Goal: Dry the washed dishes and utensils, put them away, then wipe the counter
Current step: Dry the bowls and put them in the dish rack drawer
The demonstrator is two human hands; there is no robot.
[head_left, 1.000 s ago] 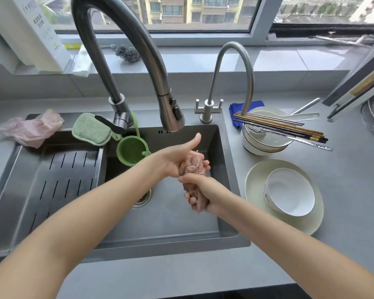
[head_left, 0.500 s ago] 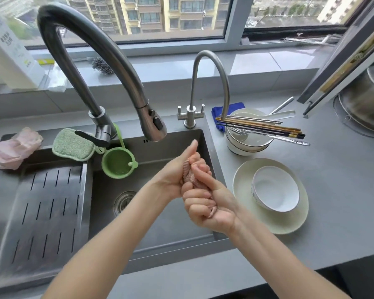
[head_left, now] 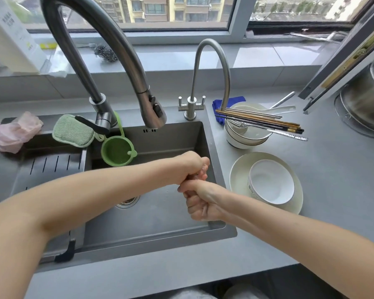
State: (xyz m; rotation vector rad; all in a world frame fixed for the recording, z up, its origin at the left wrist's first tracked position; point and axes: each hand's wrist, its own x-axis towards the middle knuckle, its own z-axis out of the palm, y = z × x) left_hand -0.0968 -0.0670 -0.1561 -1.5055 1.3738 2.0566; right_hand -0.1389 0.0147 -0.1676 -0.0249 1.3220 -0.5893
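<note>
Over the sink (head_left: pixel 160 223) my left hand (head_left: pixel 192 167) and my right hand (head_left: pixel 201 201) both grip a small pink cloth (head_left: pixel 198 177), twisted tight between them and almost hidden by my fingers. To the right on the grey counter (head_left: pixel 322 201) a white bowl (head_left: pixel 271 184) sits on a cream plate (head_left: pixel 238 173). Behind them stands a stack of bowls (head_left: pixel 244 138) with chopsticks (head_left: pixel 259 120), a fork and a white spoon (head_left: pixel 279 108) laid across the top.
A tall faucet (head_left: pixel 125 61) arches over the sink, with a thin second tap (head_left: pixel 212 72) beside it. A green sponge (head_left: pixel 72 130), green strainer (head_left: pixel 117 152) and pink gloves (head_left: pixel 11 132) lie left. A blue cloth (head_left: pixel 218 104) and a steel pot (head_left: pixel 367 98) sit right.
Both hands have turned against each other on the pink cloth, which now shows far less. My left thumb, raised before, has closed down. The view shifted slightly.
</note>
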